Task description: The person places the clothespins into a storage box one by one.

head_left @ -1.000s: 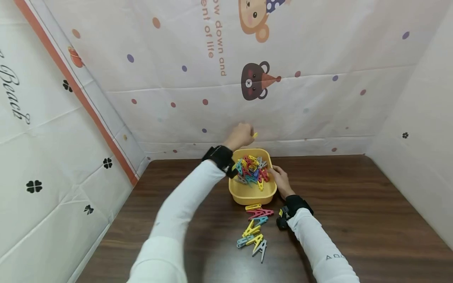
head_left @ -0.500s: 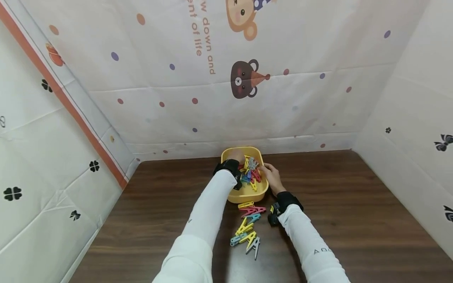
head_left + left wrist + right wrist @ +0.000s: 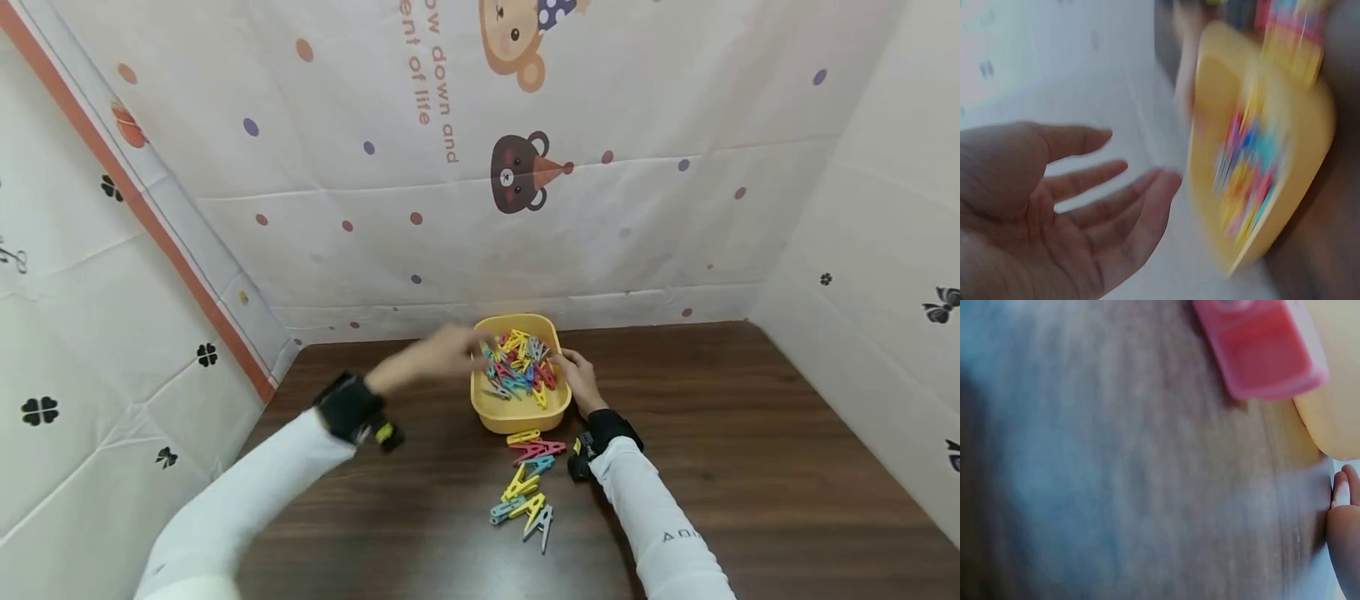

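A yellow plastic basin (image 3: 522, 421) holds a heap of mixed-colour clothespins (image 3: 517, 367). My left hand (image 3: 438, 357), blurred, is at the basin's left side with its fingertips by the rim. In the left wrist view, the left hand (image 3: 1079, 212) has spread, loosely bent fingers with nothing between them. My right hand (image 3: 583, 379) grips the basin's right rim, thumb toward the inside and fingers outside. In front of the basin several clothespins lie in an overlapping row, from a yellow clothespin (image 3: 523, 437) down to a grey clothespin (image 3: 540, 527).
The basin stands on a dark wooden table (image 3: 675, 433), near its back edge. A printed cloth wall (image 3: 637, 233) rises right behind, with further cloth walls at left and right. Close to the right wrist camera lies a pink clothespin (image 3: 1266, 356).
My left hand held something small and yellow above the basin's back, then dipped into the basin, and is now out at the left with nothing in it. The right hand kept its hold.
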`<state>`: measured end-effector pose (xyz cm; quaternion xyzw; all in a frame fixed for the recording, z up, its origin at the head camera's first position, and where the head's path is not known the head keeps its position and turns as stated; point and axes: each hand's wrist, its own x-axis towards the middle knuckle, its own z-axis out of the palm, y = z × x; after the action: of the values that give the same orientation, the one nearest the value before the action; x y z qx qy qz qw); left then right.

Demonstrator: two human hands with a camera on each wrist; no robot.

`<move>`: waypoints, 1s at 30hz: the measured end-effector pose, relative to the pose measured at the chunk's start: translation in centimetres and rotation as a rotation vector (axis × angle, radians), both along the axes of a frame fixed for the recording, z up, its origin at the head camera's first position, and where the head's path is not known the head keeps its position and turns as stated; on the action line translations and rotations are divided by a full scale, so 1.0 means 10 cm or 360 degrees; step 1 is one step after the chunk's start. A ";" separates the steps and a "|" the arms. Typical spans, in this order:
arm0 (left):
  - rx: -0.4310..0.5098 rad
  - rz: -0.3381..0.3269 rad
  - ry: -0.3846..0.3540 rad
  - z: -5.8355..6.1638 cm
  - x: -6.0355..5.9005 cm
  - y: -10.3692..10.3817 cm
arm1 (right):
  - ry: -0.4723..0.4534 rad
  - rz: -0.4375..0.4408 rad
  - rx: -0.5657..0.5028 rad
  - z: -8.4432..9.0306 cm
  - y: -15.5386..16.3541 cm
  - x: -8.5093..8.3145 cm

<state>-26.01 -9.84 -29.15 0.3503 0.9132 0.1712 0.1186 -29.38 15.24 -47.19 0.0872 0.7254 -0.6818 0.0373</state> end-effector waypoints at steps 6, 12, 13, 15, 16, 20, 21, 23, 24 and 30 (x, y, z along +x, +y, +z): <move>-0.0281 -0.0249 -0.0065 -0.55 1.03 -0.07 | -0.0006 -0.0004 0.0010 -0.01 0.01 0.02; -0.0464 -0.0338 -0.0135 -0.81 1.40 -0.08 | -0.0010 0.0053 0.0015 0.01 -0.01 0.00; -0.0470 -0.0354 -0.0128 -0.83 1.41 -0.08 | -0.0008 0.0053 0.0012 0.01 -0.01 -0.01; -0.0487 -0.0381 -0.0110 -0.88 1.41 -0.08 | -0.0012 0.0047 0.0008 0.00 -0.02 -0.02; -0.0486 -0.0392 -0.0109 -0.90 1.41 -0.07 | -0.0016 0.0045 0.0013 0.00 -0.02 -0.03; -0.0488 -0.0406 -0.0053 -0.98 1.39 -0.04 | -0.0034 0.0048 0.0027 0.00 -0.01 -0.03; -0.0478 -0.0394 -0.0022 -1.01 1.39 -0.03 | -0.0032 0.0046 0.0025 0.00 -0.01 -0.03; -0.0464 -0.0357 0.0024 -1.04 1.39 -0.03 | -0.0024 0.0042 0.0022 0.01 -0.02 -0.02; -0.0454 -0.0331 0.0037 -1.06 1.39 -0.03 | -0.0021 0.0040 0.0022 0.01 -0.03 -0.02; -0.0381 -0.0220 0.0049 -1.10 1.36 -0.03 | -0.0041 0.0039 0.0020 0.02 -0.02 -0.04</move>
<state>-12.41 -10.10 -40.12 0.3983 0.9025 0.0469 0.1570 -29.78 15.03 -46.98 0.0873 0.7302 -0.6754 0.0546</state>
